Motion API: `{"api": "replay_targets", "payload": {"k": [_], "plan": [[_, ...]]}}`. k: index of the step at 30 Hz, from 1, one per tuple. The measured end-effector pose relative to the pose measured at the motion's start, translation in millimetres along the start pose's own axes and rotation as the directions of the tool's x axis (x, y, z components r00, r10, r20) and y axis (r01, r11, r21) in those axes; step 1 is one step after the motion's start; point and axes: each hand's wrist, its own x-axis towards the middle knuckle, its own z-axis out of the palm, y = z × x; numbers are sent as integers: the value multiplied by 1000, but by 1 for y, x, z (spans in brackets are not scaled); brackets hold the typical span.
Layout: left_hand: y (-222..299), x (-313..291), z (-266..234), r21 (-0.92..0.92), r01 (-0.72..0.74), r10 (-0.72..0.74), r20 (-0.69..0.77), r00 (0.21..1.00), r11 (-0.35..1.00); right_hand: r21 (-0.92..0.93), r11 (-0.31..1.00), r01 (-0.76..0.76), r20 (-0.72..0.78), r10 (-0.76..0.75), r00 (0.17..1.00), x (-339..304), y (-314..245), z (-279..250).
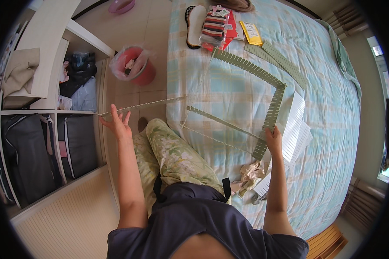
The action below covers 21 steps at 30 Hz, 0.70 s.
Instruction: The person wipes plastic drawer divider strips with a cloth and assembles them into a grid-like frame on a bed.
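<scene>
- Fingers of the left hand are spread partly open, and the tips pinch the end of a long thin green strip.
- That thin strip runs from the left hand across the gap above the floor to the edge of the bed.
- Fingers of the right hand are curled shut around a wide green notched strip.
- This wide strip stands up from the hand and joins another notched strip at a corner, so they make a bent frame over the bed.
- A thinner green strip lies slanted across the checked blue bed cover, between the two hands.
- White slatted panels lie on the bed just beside the right hand.
- More green strips lie near the top of the bed.
- A small yellow packet lies flat near the top of the bed.
- Just beside it is a red packet, partly under a clear bag with striped cloth inside.
- A red bin with a clear bag liner stands on the floor beside the bed.
</scene>
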Motion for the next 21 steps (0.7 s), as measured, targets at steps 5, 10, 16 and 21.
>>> {"api": "replay_targets", "payload": {"k": [5, 10, 16, 21], "plan": [[-22, -27, 45, 16, 69, -71, 162, 984, 997, 112, 993, 48, -17, -46, 999, -15, -21, -25], [-72, -60, 82, 59, 221, -227, 369, 901, 973, 117, 993, 35, 11, -37, 999, -25, -46, -39], [-118, -84, 100, 169, 394, -423, 504, 753, 903, 192, 981, -3, 61, -9, 998, -33, -51, -31], [-127, -67, 77, 364, 255, -438, 622, 650, 896, 92, 996, -14, 97, 5, 995, -37, -46, -21]]}}
